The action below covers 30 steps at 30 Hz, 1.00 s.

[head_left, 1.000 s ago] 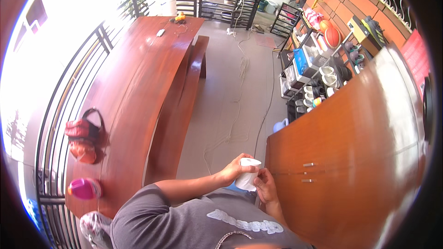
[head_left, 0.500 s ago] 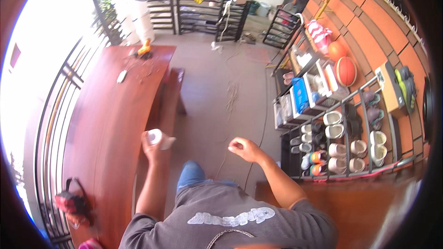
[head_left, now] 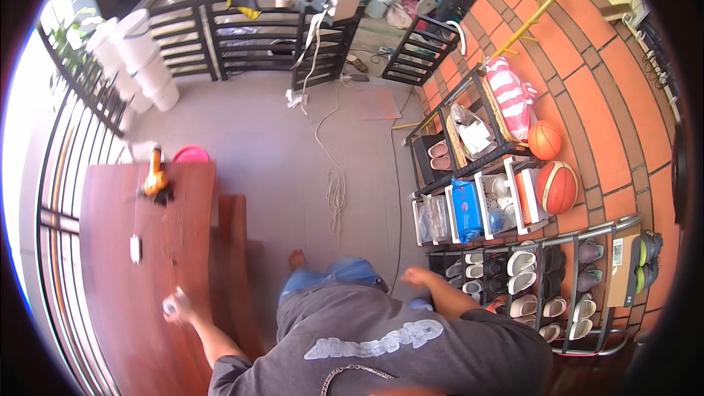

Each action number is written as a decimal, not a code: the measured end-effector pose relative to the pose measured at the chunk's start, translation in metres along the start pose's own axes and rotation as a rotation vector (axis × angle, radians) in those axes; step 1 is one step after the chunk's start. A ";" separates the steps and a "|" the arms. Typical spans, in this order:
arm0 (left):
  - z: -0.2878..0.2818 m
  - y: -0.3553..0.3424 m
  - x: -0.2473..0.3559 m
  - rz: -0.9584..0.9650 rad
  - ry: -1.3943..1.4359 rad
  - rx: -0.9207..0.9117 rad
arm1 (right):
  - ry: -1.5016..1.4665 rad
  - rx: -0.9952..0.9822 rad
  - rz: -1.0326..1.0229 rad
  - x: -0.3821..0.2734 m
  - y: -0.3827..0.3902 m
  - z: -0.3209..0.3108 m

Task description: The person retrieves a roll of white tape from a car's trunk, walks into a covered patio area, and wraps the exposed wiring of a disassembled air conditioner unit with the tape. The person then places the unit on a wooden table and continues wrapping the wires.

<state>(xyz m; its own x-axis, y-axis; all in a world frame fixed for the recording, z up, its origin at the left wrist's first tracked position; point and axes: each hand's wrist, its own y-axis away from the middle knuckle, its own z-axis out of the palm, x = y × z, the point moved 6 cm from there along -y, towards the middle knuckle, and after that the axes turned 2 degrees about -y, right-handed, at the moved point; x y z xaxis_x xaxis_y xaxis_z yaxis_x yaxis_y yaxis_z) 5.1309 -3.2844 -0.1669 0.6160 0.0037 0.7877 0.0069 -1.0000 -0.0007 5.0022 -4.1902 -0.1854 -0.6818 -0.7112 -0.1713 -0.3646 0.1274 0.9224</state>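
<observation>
head view, left hand (head_left: pixel 188 311) holding one roll (head_left: pixel 171 306), right hand (head_left: pixel 416 276), grip unclear, two balls (head_left: pixel 556 188)

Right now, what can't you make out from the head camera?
- Left hand, head view: motion blur hides how its fingers wrap the white roll.
- Right hand, head view: blurred, finger positions unclear.
- Small white object on the table, head view: too small to identify.
- Table's near end, head view: cut off by the lower edge.
- Bench, head view: near end hidden by the left sleeve.
</observation>
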 end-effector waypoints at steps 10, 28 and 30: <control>0.065 0.135 0.088 -0.473 -0.575 0.369 | -0.598 -0.022 0.445 0.068 -0.077 -0.145; 0.688 0.724 0.461 -0.002 -0.399 -1.661 | -0.523 1.151 -0.404 -0.283 -0.211 -1.008; 0.719 0.738 0.482 -0.060 -0.464 -1.620 | -0.561 1.306 -0.358 -0.260 -0.192 -1.064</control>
<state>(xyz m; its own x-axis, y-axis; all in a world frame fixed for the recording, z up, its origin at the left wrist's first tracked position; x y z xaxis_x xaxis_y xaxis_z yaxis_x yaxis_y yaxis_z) 5.9991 -4.0163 -0.2311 0.8104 -0.2544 0.5278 -0.5398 0.0260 0.8414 5.9244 -4.7654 0.0504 -0.4742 -0.5212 -0.7096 -0.6583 0.7450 -0.1073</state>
